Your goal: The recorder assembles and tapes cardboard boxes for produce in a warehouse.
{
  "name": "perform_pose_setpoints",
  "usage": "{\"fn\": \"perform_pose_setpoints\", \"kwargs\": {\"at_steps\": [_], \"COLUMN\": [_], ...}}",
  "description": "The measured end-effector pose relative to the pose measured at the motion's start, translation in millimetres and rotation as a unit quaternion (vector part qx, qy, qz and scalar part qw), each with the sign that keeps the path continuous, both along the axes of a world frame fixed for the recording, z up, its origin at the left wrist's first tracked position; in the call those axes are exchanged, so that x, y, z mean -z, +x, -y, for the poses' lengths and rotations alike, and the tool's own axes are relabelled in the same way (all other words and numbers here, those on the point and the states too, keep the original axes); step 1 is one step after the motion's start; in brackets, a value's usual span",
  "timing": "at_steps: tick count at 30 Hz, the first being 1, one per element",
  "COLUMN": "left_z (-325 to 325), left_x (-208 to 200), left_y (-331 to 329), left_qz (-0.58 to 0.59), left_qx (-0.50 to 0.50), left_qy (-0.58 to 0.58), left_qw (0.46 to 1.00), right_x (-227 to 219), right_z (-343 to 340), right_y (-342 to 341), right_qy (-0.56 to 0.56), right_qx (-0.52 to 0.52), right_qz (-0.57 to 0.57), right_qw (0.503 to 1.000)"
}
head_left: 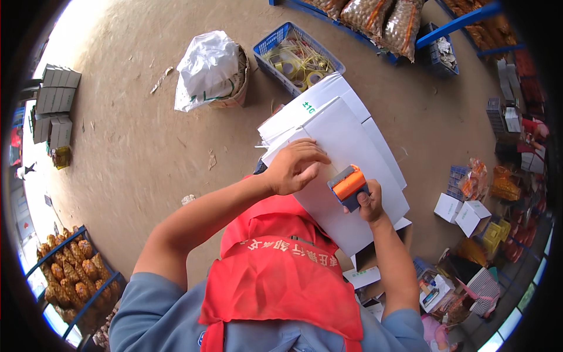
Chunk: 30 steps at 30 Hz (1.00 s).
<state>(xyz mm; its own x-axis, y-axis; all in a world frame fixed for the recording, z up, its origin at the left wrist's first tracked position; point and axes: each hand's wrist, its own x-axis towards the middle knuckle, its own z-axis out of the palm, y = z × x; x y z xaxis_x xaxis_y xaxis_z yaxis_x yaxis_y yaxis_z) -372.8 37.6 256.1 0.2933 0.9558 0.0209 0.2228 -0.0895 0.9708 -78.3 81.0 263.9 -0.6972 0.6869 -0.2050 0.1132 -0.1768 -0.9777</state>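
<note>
In front of me lies a stack of white cardboard sheets (349, 132), with green print on one of the farther pieces. My left hand (298, 166) rests near the left edge of the top sheet. Its fingers are slightly bent, the thumb stands apart from them, and nothing shows in its grasp. Over the right part of the same sheet, my right hand (370, 201) is closed around the dark handle of a tape dispenser (350, 183) with an orange top. What supports the cardboard is hidden beneath it.
Beyond the cardboard stands a blue basket (262, 54) holding tape rolls and straps. A white sack (205, 67) sits left of it. Filled mesh bags (402, 29) lie on a blue rack at the far right. Boxes (450, 207) and people are along the right side.
</note>
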Motion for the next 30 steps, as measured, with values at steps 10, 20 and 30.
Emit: {"fn": "perform_pose_setpoints", "kwargs": {"at_steps": [10, 20, 30], "left_z": [-4, -4, -7], "left_x": [-50, -57, -34], "left_y": [0, 10, 11], "left_qz": [0.159, 0.079, 0.162], "left_qx": [0.078, -0.002, -0.036], "left_qy": [-0.319, -0.351, -0.387], "left_qw": [0.931, 0.933, 0.907], "right_x": [1, 13, 10], "right_z": [5, 7, 4], "right_y": [-3, 2, 1], "right_qy": [0.104, 0.097, 0.109], "right_qx": [0.004, 0.001, -0.011], "right_qz": [0.018, 0.0, -0.015], "right_qw": [0.994, 0.995, 0.994]}}
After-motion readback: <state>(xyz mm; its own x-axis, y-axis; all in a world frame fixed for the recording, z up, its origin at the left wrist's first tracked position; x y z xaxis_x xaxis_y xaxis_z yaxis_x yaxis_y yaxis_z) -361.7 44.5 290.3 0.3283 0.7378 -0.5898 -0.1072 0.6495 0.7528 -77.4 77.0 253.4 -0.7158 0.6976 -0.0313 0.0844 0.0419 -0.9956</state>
